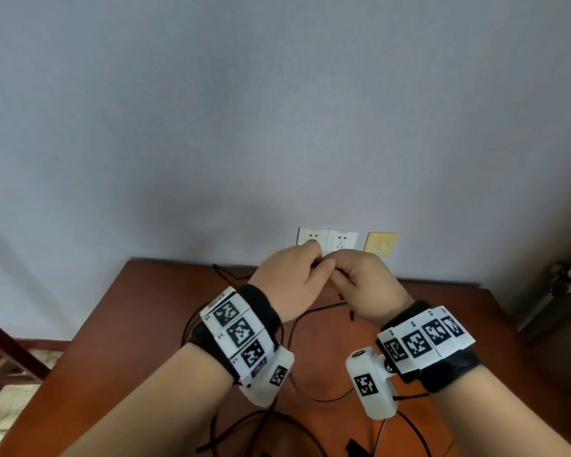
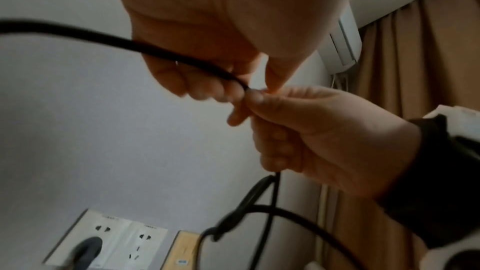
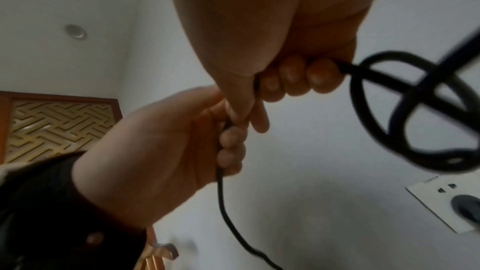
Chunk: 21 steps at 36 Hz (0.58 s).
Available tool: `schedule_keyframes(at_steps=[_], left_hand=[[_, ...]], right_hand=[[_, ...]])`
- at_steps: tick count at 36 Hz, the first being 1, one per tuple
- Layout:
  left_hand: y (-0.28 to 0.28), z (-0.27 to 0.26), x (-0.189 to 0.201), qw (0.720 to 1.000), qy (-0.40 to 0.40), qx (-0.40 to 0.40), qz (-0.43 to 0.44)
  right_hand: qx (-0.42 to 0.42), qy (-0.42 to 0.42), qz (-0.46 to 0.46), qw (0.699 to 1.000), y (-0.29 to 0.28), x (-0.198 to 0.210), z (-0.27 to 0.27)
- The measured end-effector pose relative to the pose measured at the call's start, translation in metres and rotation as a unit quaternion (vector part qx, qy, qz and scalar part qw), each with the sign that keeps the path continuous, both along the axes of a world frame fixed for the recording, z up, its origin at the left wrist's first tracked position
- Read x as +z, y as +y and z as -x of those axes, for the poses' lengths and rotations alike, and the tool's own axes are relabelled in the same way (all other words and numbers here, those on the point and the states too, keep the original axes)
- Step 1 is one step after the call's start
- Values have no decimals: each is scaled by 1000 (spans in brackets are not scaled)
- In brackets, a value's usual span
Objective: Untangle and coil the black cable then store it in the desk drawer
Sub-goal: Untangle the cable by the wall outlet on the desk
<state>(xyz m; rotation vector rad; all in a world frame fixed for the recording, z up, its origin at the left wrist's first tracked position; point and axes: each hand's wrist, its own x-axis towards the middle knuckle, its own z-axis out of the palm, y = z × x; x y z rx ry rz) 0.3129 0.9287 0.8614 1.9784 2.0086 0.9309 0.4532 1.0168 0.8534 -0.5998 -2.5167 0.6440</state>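
We held the black cable [image 1: 314,310] up between both hands above the brown surface [image 1: 139,324], close to the grey wall [image 1: 277,110]. Our left hand [image 1: 287,282] had its fingers curled round one stretch of the cable, and our right hand [image 1: 366,288] was closed round the neighbouring stretch, the thumbs and knuckles of the two hands touching in front of the white wall sockets [image 1: 327,240]. In the left wrist view the cable [image 2: 103,38] ran in from the side, passed under the curled fingers [image 2: 202,87] of the left hand [image 2: 221,34] and disappeared into the fist of the right hand [image 2: 324,130], below which it hung in crossing loops. In the right wrist view the cable [image 3: 405,87] left the right hand [image 3: 280,34] in a tangle of overlapping loops, while a single strand dropped from the grip of the left hand [image 3: 161,141] toward the surface. The rest of the cable lay in loose curves on the surface beneath and behind our wrists, reaching toward its back edge. A yellow wall plate [image 1: 380,243] sat just beside the sockets, and a dark plug [image 2: 87,249] filled one of them. Brown curtains [image 2: 420,69] and a white air conditioner [image 2: 342,42] showed in the left wrist view, and a latticed wooden panel [image 3: 52,126] in the right wrist view
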Motion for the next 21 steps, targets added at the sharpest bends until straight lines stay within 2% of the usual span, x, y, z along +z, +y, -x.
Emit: schedule_keyframes(at_steps=[5, 9, 11, 14, 17, 21], left_hand=[[5, 13, 4, 997, -73, 6, 2], [7, 31, 8, 994, -113, 2, 0], [8, 35, 13, 990, -137, 2, -10], [9, 39, 21, 989, -148, 1, -20], [8, 41, 29, 989, -147, -14, -31], [8, 47, 36, 989, -145, -14, -41]], right_hand=[[-41, 38, 65, 996, 9, 6, -19], [-117, -3, 64, 991, 25, 1, -38], [-109, -54, 81, 989, 24, -6, -39], [-53, -102, 121, 986, 17, -20, -32], [-9, -97, 145, 985, 7, -27, -21], [-22, -37, 249, 967, -2, -26, -6]])
